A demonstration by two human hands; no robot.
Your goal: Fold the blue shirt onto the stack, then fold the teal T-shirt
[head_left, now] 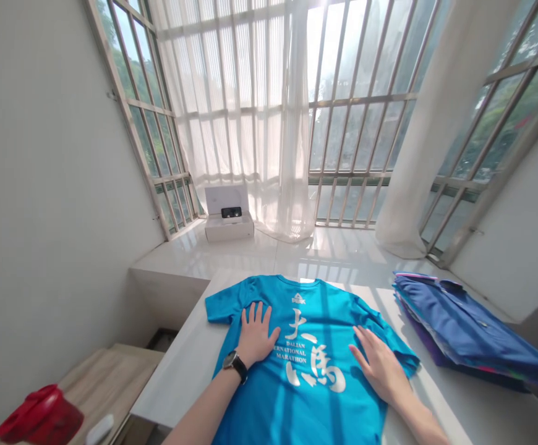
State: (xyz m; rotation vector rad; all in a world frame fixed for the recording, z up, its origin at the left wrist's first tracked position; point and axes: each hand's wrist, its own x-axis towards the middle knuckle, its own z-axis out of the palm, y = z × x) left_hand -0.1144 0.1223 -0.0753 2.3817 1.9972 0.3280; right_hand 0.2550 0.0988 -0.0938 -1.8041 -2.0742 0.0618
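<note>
A blue T-shirt (269, 395) with white lettering lies spread out on a white table (176, 364), its collar toward the window and its lower part cut off by the picture's edge. My left hand (256, 337), with a dark watch at the wrist, rests flat on the shirt's left chest, fingers spread. On the shirt's right side, below the shoulder, my right hand (378, 361) lies with its fingers stretched out. Neither hand grips the cloth. Each sleeve reaches out to its side, the right one sloping down past my right hand.
Right of the shirt is a stack of folded clothes (468, 321), dark blue on top. An open white box (229, 228) with a black object stands on the window ledge (278, 253). White curtains (273, 123) hang before barred windows. A red item (41, 414) sits low at left.
</note>
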